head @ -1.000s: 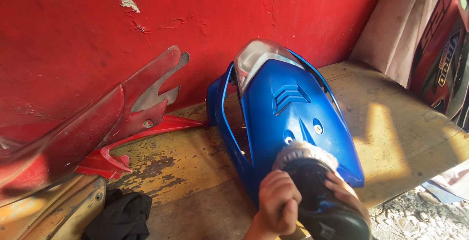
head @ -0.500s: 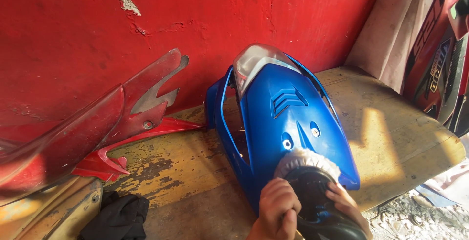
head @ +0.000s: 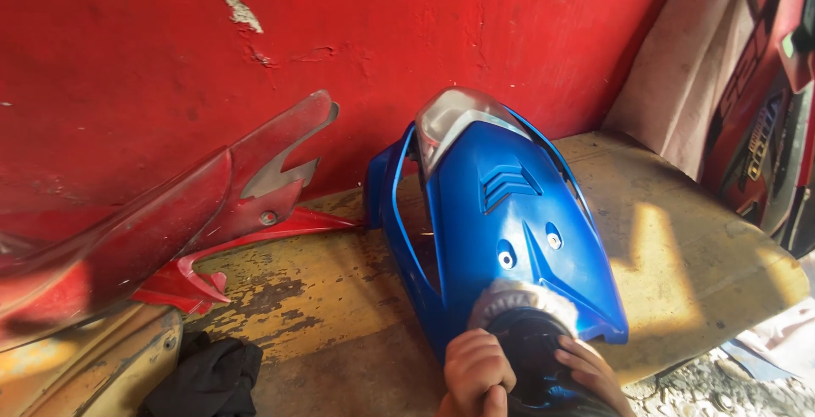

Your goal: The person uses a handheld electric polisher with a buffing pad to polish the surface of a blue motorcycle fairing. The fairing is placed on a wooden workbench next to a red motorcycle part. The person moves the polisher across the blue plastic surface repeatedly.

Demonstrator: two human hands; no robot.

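Observation:
A blue motorcycle body panel (head: 497,213) with a clear lamp lens (head: 450,120) at its far end lies on a worn wooden bench (head: 323,298), leaning towards the red wall. A black power polisher (head: 531,349) with a white fluffy pad (head: 518,298) presses on the panel's near end. My left hand (head: 475,374) is wrapped around the polisher's left side. My right hand (head: 590,370) holds its right side with fingers curled over the housing. The rest of the tool is cut off by the bottom edge.
Red fairing pieces (head: 170,222) lean against the red wall (head: 382,35) at the left. A black cloth (head: 208,379) lies at the bench's near-left corner. More decorated panels (head: 764,111) stand at the right. Gravel (head: 730,391) shows below the bench's right end.
The polisher pad has slid back down towards the panel's near edge, uncovering both screw holes. Both hands sit lower in the view, which has shifted slightly.

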